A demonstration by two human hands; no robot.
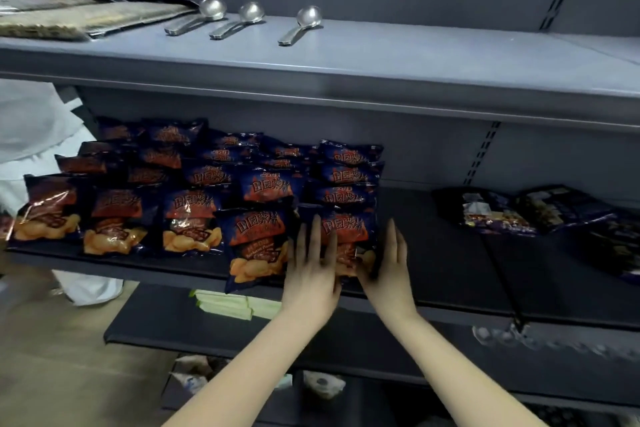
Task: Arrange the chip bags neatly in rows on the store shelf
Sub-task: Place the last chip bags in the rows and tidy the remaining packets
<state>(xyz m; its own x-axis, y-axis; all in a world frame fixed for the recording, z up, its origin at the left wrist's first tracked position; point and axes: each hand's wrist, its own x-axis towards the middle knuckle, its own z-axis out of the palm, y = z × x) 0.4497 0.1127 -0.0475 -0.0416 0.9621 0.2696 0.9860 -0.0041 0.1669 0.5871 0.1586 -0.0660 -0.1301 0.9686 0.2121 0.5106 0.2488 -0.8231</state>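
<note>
Hands: two bare forearms reach in from below toward the middle shelf [433, 253].
Left hand [311, 274]: fingers straight and close together, laid flat on the left edge of the front chip bag [348, 236].
Right hand [391, 267]: fingers straight, flat against the bag's right edge.
Bag position: at the shelf's front lip, heading the rightmost of the rows of bags [207, 184].
Handling: probably light, puffy and slick, with brittle contents; guide it by the side edges and avoid squeezing.
Nearby: dark packets [502, 211] well apart at right.
</note>
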